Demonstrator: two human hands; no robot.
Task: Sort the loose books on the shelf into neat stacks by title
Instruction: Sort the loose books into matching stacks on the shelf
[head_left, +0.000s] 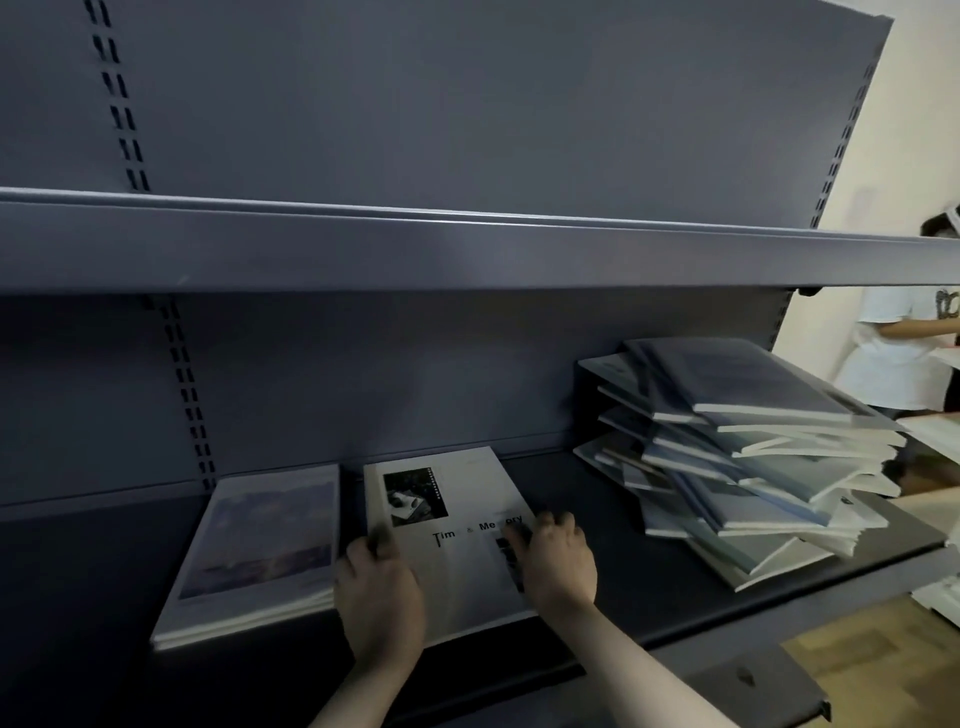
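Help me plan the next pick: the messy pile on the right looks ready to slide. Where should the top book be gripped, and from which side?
Probably by its near, overhanging long edge, coming from the front. The top book lies tilted on the messy pile, and that pale page edge juts out unsupported, leaving room for fingers beneath. Its far side sits close to the back panel.

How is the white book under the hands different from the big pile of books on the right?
The white book lies flat and alone, both hands on it; the pile is many books, slumped crookedly, untouched. The white book's cover is pale with a dark photo; the pile's covers look bluish. Both sit on the same shelf.
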